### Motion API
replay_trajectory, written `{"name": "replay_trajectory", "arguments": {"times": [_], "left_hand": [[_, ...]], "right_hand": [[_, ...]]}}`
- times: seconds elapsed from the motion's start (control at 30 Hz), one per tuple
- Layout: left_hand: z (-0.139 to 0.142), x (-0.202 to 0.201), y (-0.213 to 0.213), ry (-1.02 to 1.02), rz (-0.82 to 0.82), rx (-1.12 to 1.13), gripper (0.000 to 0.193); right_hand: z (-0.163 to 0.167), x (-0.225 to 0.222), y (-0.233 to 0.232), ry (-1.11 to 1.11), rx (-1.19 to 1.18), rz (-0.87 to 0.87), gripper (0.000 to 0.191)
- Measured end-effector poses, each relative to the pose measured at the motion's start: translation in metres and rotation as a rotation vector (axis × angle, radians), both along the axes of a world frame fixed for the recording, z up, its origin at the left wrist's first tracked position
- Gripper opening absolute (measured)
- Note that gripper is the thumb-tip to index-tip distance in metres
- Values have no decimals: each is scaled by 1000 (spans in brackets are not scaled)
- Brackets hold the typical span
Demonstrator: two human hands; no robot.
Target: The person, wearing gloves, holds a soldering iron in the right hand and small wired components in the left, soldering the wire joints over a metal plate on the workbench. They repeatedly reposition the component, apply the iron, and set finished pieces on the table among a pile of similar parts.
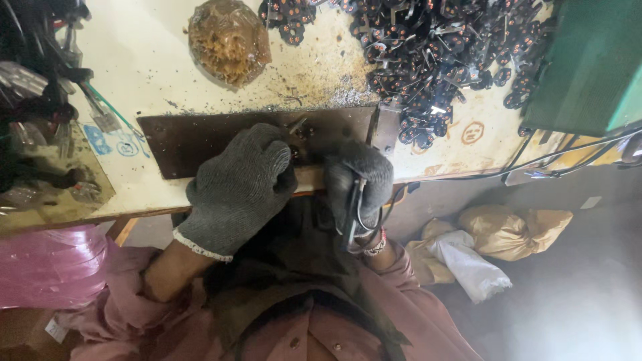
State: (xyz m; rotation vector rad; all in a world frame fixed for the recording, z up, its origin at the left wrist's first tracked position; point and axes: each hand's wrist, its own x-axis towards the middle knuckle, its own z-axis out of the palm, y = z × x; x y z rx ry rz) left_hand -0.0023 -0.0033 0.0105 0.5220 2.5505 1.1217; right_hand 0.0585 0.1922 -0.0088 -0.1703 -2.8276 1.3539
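Our left hand (237, 190), in a grey knit glove, is balled into a closed grip at the near edge of the dark metal plate (200, 137) on the table (147, 67), likely bracing a small metal piece (296, 125) that pokes up just past the knuckles. Our right hand (358, 184) is clamped shut round a thin dark tool (353, 210) beside it. A heap of black key-shaped parts (435, 53) lies further back, within reach.
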Motion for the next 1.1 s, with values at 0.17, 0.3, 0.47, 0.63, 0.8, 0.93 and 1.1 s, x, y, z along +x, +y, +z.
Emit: {"name": "replay_trajectory", "arguments": {"times": [0.17, 0.3, 0.47, 0.63, 0.8, 0.93, 1.1], "left_hand": [[5, -7, 3, -60, -43, -55, 24], [-3, 7, -4, -54, -9, -20, 28], [-5, 45, -41, 464, 189, -100, 39], [34, 26, -66, 263, -41, -349, 41], [86, -23, -25, 578, -13, -398, 24], [103, -27, 6, 828, 71, -138, 26], [57, -52, -95, 479, 367, -372, 26]], "right_hand": [[-3, -11, -17, -409, -1048, -631, 28], [6, -16, -14, -27, 16, 47, 24], [1, -21, -16, 143, -425, -1, 27], [6, -20, -11, 171, -393, -289, 34], [13, -14, -5, 16, -164, -186, 18], [4, -17, -19, 263, -256, -147, 24], [19, -27, -29, 320, -36, -188, 27]]}}
